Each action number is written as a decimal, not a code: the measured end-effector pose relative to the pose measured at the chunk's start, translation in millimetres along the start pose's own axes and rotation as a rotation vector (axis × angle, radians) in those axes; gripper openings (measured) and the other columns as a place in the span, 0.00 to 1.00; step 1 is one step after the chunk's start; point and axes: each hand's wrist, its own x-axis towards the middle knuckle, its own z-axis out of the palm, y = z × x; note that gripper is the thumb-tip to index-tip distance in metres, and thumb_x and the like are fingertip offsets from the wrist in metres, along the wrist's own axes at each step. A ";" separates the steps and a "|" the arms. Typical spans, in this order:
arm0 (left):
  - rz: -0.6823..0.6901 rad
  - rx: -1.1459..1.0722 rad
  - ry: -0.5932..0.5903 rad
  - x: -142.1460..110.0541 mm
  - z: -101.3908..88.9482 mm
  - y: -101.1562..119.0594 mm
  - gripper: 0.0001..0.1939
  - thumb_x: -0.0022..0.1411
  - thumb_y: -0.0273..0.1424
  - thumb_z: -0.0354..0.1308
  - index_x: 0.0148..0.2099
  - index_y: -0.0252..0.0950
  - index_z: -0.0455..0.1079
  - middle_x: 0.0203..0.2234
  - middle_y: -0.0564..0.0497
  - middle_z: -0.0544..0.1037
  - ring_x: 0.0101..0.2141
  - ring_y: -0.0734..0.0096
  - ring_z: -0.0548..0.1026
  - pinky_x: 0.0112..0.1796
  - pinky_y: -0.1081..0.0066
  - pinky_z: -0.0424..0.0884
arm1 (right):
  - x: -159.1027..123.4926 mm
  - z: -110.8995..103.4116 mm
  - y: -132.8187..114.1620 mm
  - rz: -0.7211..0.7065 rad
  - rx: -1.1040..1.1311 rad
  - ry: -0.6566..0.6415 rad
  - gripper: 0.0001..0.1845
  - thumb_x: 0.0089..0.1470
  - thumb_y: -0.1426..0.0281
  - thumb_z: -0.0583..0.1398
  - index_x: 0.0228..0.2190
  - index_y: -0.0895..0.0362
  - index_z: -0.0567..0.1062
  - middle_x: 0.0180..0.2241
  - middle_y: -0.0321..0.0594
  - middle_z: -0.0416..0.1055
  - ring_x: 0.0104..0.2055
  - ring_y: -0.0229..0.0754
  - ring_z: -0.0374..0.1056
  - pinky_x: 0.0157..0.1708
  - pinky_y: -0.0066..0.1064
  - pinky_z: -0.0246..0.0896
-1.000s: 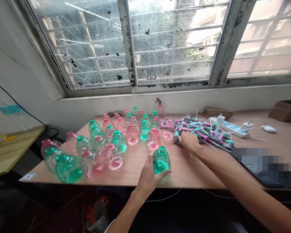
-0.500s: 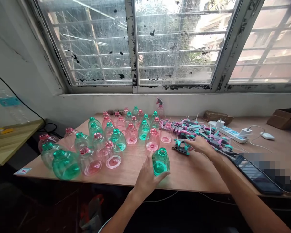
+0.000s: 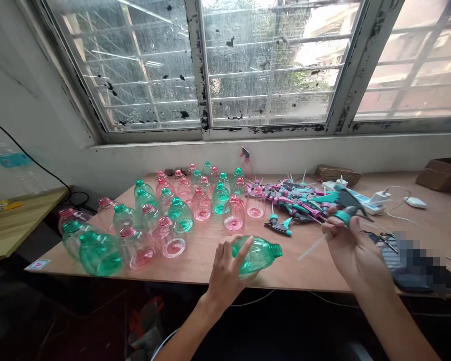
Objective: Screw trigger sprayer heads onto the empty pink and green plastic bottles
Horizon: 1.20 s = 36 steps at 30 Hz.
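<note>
My left hand (image 3: 229,268) grips a clear green spray bottle (image 3: 258,254) that is tipped on its side, its open neck pointing right. In my right hand (image 3: 355,250) is a spray trigger head (image 3: 348,205) in teal and dark grey, held by its collar, with its thin dip tube (image 3: 311,248) slanting down to the left, toward the bottle's neck but apart from it. Another spray trigger head (image 3: 278,225) lies alone on the table between the hands. Behind it spreads a pile of pink, teal and dark trigger heads (image 3: 296,198).
Several open pink and green bottles, such as a pink bottle (image 3: 173,239), stand at the left of the table (image 3: 195,265). A complete pink sprayer (image 3: 246,163) stands by the wall. At the right are a power strip (image 3: 364,200), a dark tablet-like device (image 3: 409,278) and a cardboard box (image 3: 439,175).
My left hand has tipped the green bottle from upright onto its side. My right hand has moved right and up from the pile and now holds a spray trigger head.
</note>
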 end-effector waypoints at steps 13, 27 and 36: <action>0.083 0.054 -0.066 3.7 -0.8 0.8 0.36 0.62 0.32 0.66 0.68 0.45 0.55 0.58 0.39 0.65 0.58 0.47 0.64 0.56 0.46 0.67 | -32.8 37.6 35.9 -0.378 -0.275 0.094 0.07 0.61 0.61 0.63 0.38 0.50 0.78 0.39 0.34 0.78 0.36 0.39 0.76 0.48 0.39 0.70; -0.049 -0.139 -0.105 5.9 -2.7 -3.7 0.43 0.62 0.44 0.63 0.70 0.41 0.44 0.64 0.35 0.61 0.64 0.44 0.59 0.61 0.43 0.61 | -36.5 -19.9 70.9 0.016 -0.687 -0.110 0.15 0.55 0.58 0.66 0.40 0.54 0.77 0.36 0.42 0.76 0.33 0.46 0.71 0.27 0.35 0.69; -0.303 -0.502 -0.190 10.4 -12.6 -7.2 0.32 0.70 0.38 0.56 0.70 0.46 0.47 0.67 0.42 0.60 0.66 0.51 0.59 0.64 0.46 0.58 | -26.0 -34.0 75.5 0.305 -0.671 -0.173 0.18 0.48 0.57 0.71 0.33 0.57 0.76 0.27 0.35 0.75 0.23 0.38 0.68 0.28 0.31 0.67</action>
